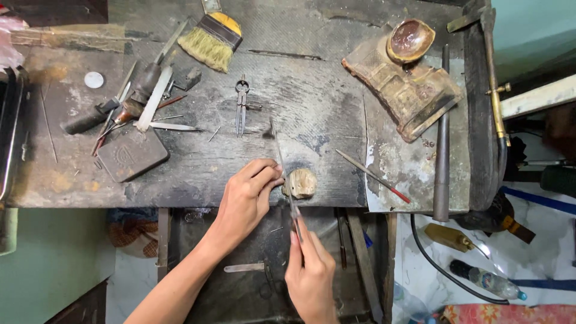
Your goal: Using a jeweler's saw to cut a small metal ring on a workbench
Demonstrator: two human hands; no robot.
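Standing over the worn dark surface (312, 114), I see the left hand (246, 201) with fingers pinched shut on something too small to make out, pressed against a pale wooden peg (300, 183) at the near edge. The right hand (311, 273), at 6 o'clock from the peg, is closed around the handle of a slim file (283, 162) whose blade runs up past the left fingertips towards 12 o'clock. Steel dividers (242, 105) lie at 11 o'clock, a straw brush (211, 41) beyond them, and a long tapered mandrel (443, 138) at 3 o'clock.
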